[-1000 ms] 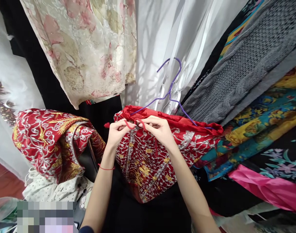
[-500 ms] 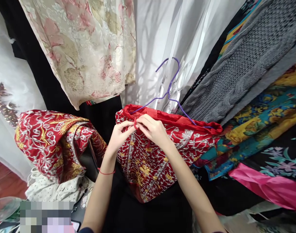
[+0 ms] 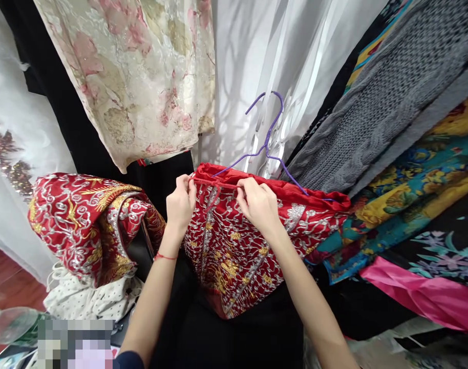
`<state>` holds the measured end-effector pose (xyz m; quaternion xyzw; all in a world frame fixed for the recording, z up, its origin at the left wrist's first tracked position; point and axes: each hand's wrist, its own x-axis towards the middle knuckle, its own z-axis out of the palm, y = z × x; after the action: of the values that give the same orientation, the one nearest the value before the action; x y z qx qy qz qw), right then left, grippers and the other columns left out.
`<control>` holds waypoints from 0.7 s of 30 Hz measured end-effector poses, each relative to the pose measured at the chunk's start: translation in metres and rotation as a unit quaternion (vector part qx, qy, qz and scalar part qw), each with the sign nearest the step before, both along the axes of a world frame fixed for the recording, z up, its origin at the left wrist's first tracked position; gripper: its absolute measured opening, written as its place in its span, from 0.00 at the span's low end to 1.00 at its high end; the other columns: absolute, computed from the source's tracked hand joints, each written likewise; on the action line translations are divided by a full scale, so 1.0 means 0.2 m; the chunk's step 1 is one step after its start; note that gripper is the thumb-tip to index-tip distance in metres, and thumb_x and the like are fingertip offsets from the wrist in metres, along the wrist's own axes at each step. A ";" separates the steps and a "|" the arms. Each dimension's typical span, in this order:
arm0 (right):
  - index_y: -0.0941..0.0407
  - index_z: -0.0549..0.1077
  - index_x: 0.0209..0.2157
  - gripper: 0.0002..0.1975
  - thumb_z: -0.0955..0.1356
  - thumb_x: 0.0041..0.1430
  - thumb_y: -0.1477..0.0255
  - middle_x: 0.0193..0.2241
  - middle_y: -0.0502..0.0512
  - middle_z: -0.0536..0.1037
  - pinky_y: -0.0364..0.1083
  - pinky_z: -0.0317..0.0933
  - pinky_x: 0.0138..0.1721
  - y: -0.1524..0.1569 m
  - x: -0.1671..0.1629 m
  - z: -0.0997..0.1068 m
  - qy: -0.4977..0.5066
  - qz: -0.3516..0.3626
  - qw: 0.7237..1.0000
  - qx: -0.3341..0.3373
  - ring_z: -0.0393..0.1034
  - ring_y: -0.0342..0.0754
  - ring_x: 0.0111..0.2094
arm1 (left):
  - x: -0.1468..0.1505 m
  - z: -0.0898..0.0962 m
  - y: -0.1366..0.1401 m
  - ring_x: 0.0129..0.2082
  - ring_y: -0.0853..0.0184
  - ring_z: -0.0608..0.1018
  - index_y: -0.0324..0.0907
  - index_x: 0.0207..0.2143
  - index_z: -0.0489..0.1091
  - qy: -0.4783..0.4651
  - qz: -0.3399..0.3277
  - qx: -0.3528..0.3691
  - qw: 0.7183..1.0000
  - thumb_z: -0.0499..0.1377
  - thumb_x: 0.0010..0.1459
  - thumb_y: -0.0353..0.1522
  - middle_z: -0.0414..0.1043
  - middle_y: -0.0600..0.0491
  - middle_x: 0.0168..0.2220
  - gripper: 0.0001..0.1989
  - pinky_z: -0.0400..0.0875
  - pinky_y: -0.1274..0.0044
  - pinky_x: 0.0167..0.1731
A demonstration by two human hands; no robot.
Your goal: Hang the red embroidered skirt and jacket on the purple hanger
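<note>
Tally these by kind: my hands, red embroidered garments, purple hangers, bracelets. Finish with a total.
Left hand and right hand: 2
Hung garment and draped garment, both red embroidered: 2
Purple hanger: 1
Bracelet: 1
Total: 6

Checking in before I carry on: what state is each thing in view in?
Left hand: closed on the red cord
Right hand: closed on the red cord
Red cord: stretched straight between the hands
Red garment: upper edge around the purple hanger
Purple hanger: hook upward
Red bundle: crumpled
Floral cloth: hanging
Grey knit: hanging
</note>
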<state>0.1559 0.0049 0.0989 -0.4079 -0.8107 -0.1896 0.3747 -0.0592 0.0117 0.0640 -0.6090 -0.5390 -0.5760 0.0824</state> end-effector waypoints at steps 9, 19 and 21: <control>0.59 0.75 0.46 0.20 0.53 0.70 0.76 0.35 0.60 0.79 0.49 0.53 0.33 -0.03 0.07 0.01 -0.097 -0.036 0.995 0.004 0.66 0.47 0.29 | -0.14 -0.01 0.12 0.19 0.72 0.69 0.40 0.36 0.72 0.097 0.017 0.019 0.995 0.55 0.62 0.33 0.72 0.53 0.23 0.08 0.54 0.80 0.20; 0.58 0.74 0.44 0.17 0.55 0.69 0.78 0.35 0.58 0.78 0.49 0.53 0.32 -0.08 0.15 0.03 -0.176 -0.042 0.983 -0.006 0.67 0.48 0.30 | -0.10 -0.03 0.06 0.25 0.67 0.72 0.41 0.33 0.73 0.193 0.037 0.061 0.979 0.53 0.63 0.33 0.72 0.51 0.24 0.10 0.60 0.77 0.24; 0.58 0.74 0.41 0.15 0.57 0.69 0.77 0.35 0.59 0.77 0.48 0.56 0.35 -0.09 0.19 0.04 -0.162 -0.045 0.986 -0.002 0.68 0.48 0.33 | -0.07 -0.01 0.03 0.28 0.66 0.74 0.41 0.36 0.73 0.199 0.018 0.065 0.978 0.54 0.63 0.32 0.73 0.51 0.26 0.08 0.64 0.77 0.27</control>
<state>0.1944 -0.0122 0.1070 -0.4085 -0.8419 -0.2679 0.2291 -0.0733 0.0181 0.0624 -0.6951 -0.4841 -0.4753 0.2379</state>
